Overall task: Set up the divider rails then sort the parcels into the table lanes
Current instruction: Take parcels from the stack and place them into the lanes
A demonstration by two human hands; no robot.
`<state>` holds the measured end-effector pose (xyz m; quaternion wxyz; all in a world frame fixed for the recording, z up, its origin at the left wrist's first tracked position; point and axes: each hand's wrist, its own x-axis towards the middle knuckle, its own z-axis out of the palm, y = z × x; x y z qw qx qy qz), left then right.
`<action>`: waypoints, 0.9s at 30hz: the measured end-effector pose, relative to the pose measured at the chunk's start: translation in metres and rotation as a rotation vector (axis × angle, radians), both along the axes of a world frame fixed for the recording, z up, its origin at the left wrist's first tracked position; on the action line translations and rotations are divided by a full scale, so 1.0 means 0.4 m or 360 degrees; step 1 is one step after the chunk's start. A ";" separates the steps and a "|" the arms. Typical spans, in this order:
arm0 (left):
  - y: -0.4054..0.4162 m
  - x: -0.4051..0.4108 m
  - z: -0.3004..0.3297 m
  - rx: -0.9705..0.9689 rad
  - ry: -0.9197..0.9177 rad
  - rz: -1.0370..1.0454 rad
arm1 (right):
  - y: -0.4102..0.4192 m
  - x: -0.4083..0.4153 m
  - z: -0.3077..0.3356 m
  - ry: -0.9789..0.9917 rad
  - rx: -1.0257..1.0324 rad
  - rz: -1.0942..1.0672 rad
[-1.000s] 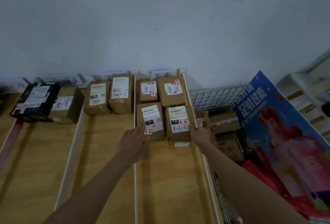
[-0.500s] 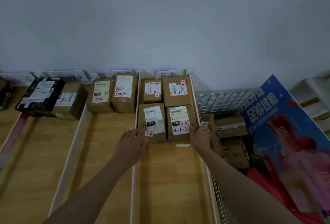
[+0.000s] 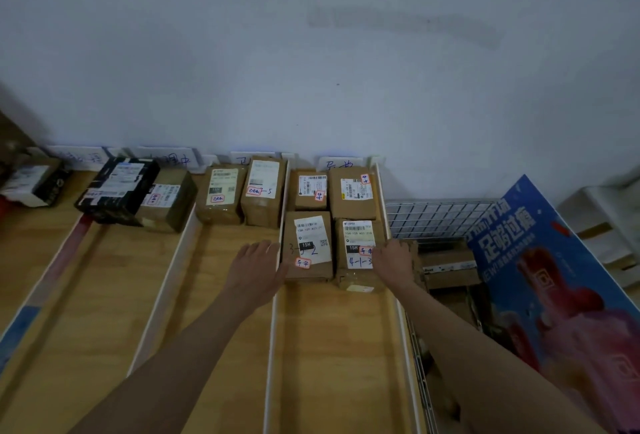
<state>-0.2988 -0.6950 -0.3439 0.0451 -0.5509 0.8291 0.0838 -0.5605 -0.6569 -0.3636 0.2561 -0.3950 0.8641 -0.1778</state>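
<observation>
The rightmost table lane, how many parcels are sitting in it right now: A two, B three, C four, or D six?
C: the rightmost lane holds four brown parcels in two rows, two at the back by the wall and two nearer ones, between the white divider rail and the table's right edge rail.

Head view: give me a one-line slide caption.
Both hands, left hand and right hand, flank two front parcels in the rightmost lane.

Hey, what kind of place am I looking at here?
Probably a parcel sorting station. Labelled cardboard parcels sit in wooden table lanes split by white divider rails, handwritten lane tags lean on the wall, and a wire cage holds more boxes.
</observation>
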 end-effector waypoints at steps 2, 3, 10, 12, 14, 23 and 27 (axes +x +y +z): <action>-0.008 0.033 0.052 -0.0038 0.0002 0.0078 | -0.005 0.030 0.064 0.0150 -0.0095 0.0140; -0.013 0.054 0.081 -0.0072 0.0000 0.0110 | -0.008 0.052 0.098 0.0246 -0.0156 0.0223; -0.007 0.316 0.255 -0.0183 0.0031 0.0256 | -0.025 0.342 0.296 0.0642 -0.0403 0.0785; 0.013 0.413 0.282 -0.0260 0.0020 0.0290 | -0.019 0.444 0.327 0.0647 -0.0431 0.0886; 0.041 0.523 0.302 -0.0300 0.0001 0.0351 | -0.003 0.554 0.349 0.0604 -0.0444 0.0966; 0.212 1.032 0.375 -0.0351 -0.0020 0.0679 | 0.054 1.061 0.398 0.0526 -0.0470 0.1217; 0.288 1.232 0.384 -0.0344 -0.0126 0.0795 | 0.071 1.262 0.402 0.0505 -0.0537 0.1336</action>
